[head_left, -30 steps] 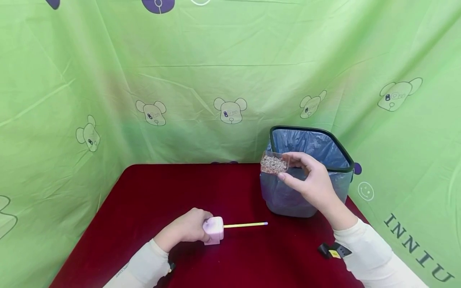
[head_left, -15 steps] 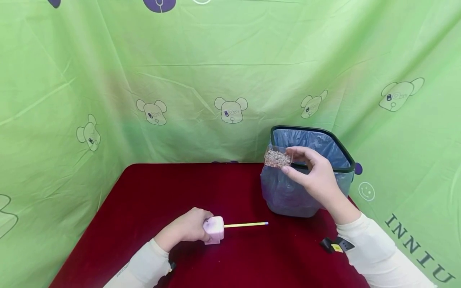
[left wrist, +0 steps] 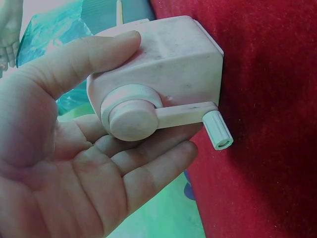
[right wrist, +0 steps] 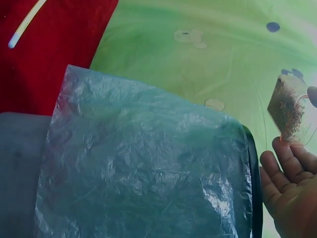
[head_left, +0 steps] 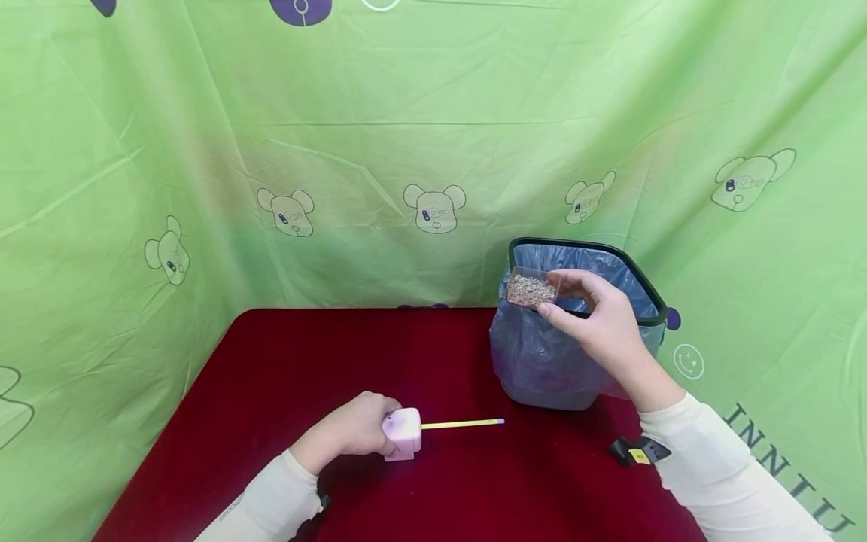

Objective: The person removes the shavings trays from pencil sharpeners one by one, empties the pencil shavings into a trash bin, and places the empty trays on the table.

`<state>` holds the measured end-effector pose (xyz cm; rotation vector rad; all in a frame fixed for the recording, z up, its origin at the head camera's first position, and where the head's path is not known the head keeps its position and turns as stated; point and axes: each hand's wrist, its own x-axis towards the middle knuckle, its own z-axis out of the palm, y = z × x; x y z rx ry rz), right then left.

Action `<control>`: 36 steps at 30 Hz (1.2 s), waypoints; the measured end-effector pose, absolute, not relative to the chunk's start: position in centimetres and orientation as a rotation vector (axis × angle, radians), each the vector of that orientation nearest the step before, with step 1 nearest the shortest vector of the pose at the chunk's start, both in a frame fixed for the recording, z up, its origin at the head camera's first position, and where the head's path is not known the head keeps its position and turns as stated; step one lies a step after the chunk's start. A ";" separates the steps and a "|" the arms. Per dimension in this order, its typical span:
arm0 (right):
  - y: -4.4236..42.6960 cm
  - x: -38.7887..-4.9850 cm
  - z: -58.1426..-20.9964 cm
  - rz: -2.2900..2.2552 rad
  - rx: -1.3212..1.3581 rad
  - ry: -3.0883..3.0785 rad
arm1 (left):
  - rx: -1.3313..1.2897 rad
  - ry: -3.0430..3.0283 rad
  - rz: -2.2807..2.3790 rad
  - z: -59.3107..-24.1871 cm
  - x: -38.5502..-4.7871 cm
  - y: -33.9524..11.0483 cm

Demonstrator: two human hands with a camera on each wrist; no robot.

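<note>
My left hand [head_left: 360, 426] grips a pale pink crank pencil sharpener [head_left: 403, 430] on the table. The left wrist view shows its crank handle [left wrist: 218, 130], with my thumb over the top and fingers beneath. A yellow pencil [head_left: 463, 424] sticks out of the sharpener's right side. My right hand [head_left: 603, 316] pinches a small clear shavings tray [head_left: 532, 289] between thumb and fingers, raised at the near rim of the bin [head_left: 552, 376]. Pale shavings fill the tray; in the right wrist view the shavings [right wrist: 291, 109] show at the right edge.
A blue plastic liner [right wrist: 143, 158] hangs over the bin's side under a dark rim [head_left: 643, 282]. The bin stands on the back right of the dark red table [head_left: 325, 354]. Green printed cloth [head_left: 352, 150] encloses the back and sides.
My right hand has carried the tray of shavings up and to the right, from in front of the bin to its rim. My left hand, the sharpener and the pencil have stayed put.
</note>
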<state>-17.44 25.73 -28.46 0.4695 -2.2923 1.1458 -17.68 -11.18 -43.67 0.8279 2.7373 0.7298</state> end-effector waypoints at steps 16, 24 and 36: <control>26.7 -18.0 -27.9 1.095 0.382 -2.339 | 0.829 2.744 0.713 -43.9 -17.9 -11.3; 27.3 -18.5 -27.8 1.060 0.338 -2.387 | 0.822 2.735 0.734 -44.0 -17.8 -11.3; 28.0 -18.7 -27.6 0.994 0.297 -2.434 | 0.828 2.740 0.702 -43.8 -18.0 -11.1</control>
